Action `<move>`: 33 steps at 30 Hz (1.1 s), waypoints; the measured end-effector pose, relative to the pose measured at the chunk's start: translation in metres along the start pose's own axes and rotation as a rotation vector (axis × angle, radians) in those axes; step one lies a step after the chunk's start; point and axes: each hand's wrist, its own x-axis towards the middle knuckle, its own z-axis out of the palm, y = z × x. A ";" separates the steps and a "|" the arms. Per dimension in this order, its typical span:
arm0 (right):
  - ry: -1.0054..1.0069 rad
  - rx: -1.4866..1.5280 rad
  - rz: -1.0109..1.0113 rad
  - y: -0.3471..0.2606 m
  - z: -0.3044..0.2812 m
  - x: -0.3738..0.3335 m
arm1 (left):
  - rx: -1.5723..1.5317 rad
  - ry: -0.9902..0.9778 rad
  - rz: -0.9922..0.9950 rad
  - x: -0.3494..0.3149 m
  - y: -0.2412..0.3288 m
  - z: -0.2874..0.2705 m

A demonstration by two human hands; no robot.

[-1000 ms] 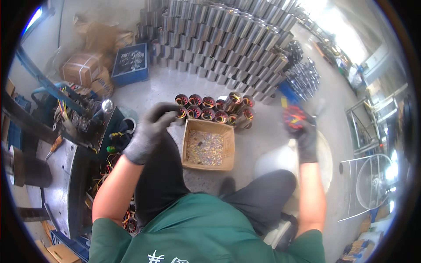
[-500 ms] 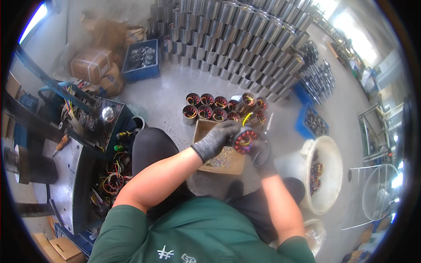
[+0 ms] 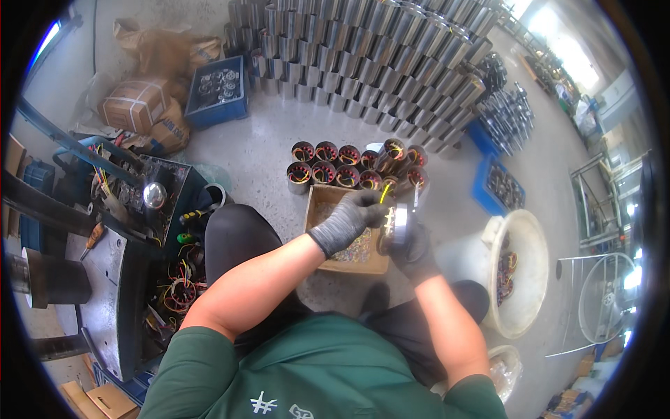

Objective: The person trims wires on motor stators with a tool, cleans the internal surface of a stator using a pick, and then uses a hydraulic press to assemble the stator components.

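Above the carton, my right hand [image 3: 417,253], in a dark glove, is closed round a motor stator [image 3: 398,225], a ring with pale lacing along its side, turned edge-on. A slim silvery tool [image 3: 417,196] sticks up beside that hand; its grip is hidden. My left hand [image 3: 352,218], in a grey glove, has its fingertips pinched at the stator's left side, and a bright yellow wire [image 3: 384,193] stands up from them. Below lies an open cardboard box [image 3: 377,264] with small wire scraps in it.
Several stators in metal cylinders [image 3: 323,172] stand in rows beyond the box. Stacked steel tubes [image 3: 363,63] rise behind them. A white bucket [image 3: 534,300] holding stators tips at my right. A metal bench [image 3: 112,279] with tools stands left, and blue crates [image 3: 216,119] sit farther off.
The stator has turned from showing its red-wound face to edge-on. My left fingers have come to the yellow wire. The silvery tool has shifted slightly left.
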 end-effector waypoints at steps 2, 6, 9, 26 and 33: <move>0.116 -0.104 -0.030 0.004 -0.003 0.000 | 0.057 0.064 0.042 -0.001 0.002 0.004; 0.129 0.100 -0.038 0.007 -0.016 0.006 | 0.071 0.328 0.088 0.004 0.011 0.004; 0.112 0.184 -0.091 0.001 -0.024 0.011 | -0.036 0.627 0.197 0.012 0.026 -0.022; 0.062 -0.055 -0.074 0.013 -0.022 0.015 | -0.077 0.194 -0.293 -0.006 -0.010 -0.002; -0.040 0.075 0.016 0.031 -0.015 0.011 | -0.335 0.188 -0.165 0.000 -0.014 -0.002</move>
